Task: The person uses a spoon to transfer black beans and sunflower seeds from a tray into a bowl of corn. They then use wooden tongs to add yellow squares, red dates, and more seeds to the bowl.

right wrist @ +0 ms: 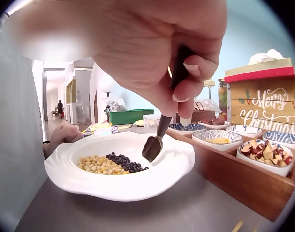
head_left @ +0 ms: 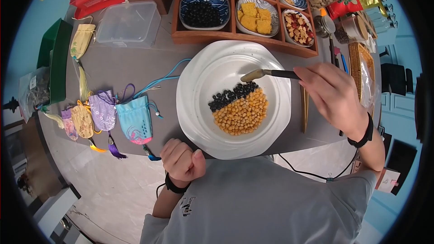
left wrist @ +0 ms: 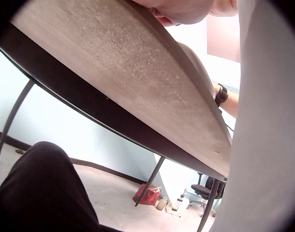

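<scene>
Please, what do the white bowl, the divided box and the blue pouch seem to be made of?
The white bowl looks like glazed ceramic, smooth and shiny, though plastic is possible. The divided box seems to be wood, perhaps varnished: reddish-brown boards. The blue pouch looks like soft, perhaps satiny fabric, gathered at its drawstring.

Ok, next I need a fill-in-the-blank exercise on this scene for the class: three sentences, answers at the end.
The spoon is in the person's ____ hand.
In the white bowl, black beans lie beside ____ kernels.
The divided tray beyond the bowl is made of ____.

Missing words: right; yellow; wood.
</scene>
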`<state>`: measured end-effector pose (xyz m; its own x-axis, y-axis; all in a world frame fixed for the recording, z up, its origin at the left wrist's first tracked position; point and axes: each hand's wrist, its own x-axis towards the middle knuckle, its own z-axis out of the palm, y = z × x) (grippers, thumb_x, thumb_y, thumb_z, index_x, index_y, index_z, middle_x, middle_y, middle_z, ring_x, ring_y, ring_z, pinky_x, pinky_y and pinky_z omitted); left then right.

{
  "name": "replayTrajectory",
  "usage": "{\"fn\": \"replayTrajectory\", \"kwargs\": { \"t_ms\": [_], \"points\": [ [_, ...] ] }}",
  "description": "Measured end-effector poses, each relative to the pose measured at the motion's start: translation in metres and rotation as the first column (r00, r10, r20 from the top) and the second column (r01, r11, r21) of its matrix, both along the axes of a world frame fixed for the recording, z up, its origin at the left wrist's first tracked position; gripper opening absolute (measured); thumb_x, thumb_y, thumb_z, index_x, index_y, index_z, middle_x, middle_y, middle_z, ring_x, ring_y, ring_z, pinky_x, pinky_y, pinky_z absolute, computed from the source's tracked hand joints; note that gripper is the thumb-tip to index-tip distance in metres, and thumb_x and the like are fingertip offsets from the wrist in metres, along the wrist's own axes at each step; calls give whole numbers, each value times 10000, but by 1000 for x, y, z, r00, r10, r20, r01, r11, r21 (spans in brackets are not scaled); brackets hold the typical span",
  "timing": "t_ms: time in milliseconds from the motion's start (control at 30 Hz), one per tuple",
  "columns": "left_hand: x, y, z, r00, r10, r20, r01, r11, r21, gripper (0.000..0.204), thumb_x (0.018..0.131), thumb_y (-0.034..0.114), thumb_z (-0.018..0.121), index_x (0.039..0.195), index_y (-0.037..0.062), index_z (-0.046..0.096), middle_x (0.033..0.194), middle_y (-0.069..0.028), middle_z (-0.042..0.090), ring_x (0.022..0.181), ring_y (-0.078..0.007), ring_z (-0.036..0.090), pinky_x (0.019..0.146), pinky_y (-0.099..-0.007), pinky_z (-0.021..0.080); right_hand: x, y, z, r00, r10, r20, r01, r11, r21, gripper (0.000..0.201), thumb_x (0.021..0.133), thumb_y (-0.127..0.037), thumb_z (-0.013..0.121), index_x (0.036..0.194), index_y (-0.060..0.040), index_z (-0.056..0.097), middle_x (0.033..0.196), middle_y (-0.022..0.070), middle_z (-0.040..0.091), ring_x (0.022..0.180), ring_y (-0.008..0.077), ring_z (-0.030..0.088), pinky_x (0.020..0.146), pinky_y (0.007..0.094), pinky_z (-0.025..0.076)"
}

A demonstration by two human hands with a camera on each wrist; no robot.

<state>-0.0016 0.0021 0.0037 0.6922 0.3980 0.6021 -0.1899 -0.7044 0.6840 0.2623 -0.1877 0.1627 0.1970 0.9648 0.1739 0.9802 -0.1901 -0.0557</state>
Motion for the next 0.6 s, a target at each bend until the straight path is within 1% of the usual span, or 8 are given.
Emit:
{"fn": "replayTrajectory", "kwargs": {
  "t_ms": [133,333,433,533,600],
  "points": [
    [1,0,0,1000,4,10,-4,1000,0,420,836,19,628,552,72,324,541,-44,392,447,-215,349,469,-331,245,0,4,-7,998,54,9,-54,998,23,255,762,-24,692,1013,19,686,920,107,648,742,275,656,645,357,553],
    [1,0,0,1000,3,8,-3,1000,2,420,834,18,629,549,73,325,540,-44,398,445,-215,351,468,-330,244,-3,-3,-2,997,64,46,-62,997,-38,269,750,-39,688,1012,22,685,932,100,648,751,260,664,642,351,559],
    [1,0,0,1000,6,11,-6,1000,3,416,832,18,628,550,72,327,540,-44,398,443,-214,346,467,-330,242,-3,-3,1,997,67,49,-66,998,-24,281,745,-45,691,1018,25,685,929,97,642,740,253,657,626,350,558],
    [1,0,0,1000,-2,8,2,1000,2,410,827,16,629,552,69,330,539,-44,395,442,-214,340,466,-330,241,-5,5,1,995,80,64,-82,996,29,289,746,-44,690,1026,25,688,908,89,629,725,247,649,614,348,557],
    [1,0,0,1000,3,12,-3,1000,4,406,823,13,629,552,68,333,539,-44,394,442,-215,339,466,-330,241,-6,10,-4,992,121,22,-122,992,43,305,740,-43,687,1037,27,687,908,86,625,728,241,647,616,345,555]
  ]
}}
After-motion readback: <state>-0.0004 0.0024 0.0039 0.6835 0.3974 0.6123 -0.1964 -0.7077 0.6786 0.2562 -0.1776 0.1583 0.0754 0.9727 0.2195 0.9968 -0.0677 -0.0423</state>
